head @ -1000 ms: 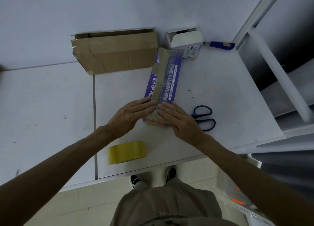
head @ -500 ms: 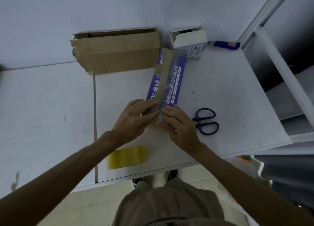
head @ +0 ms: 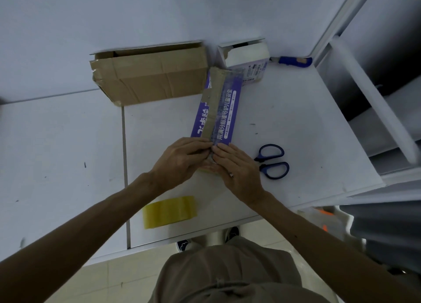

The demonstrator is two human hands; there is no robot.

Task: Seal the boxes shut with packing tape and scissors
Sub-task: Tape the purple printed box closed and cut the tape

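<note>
Three boxes are counted on the white worktop [head: 296,120]. One long purple cardboard box [head: 230,111] with white writing is laid in the middle, its length pointing away from the person, and one brownish strip is seen running along its top. Its near end is covered by two hands. The left hand [head: 182,161] and the right hand [head: 237,168] are laid side by side on that end, with the fingertips touching in the middle. The grip is not closed: the fingers of both hands are kept almost straight and pressed flat on the box top, and the thumbs are hidden. One big brown cardboard box [head: 150,75] is set at the back by the wall, just left of the purple box's far end. One small white cardboard box [head: 246,56] with its flap open is set just behind that far end. One blue box knife [head: 290,61] is laid just to its right. One pair of blue-handled scissors [head: 272,161] is laid near the right hand, not touched. One roll of yellow see-through packing tape [head: 169,211] is laid near the front edge, under the left wrist.
</note>
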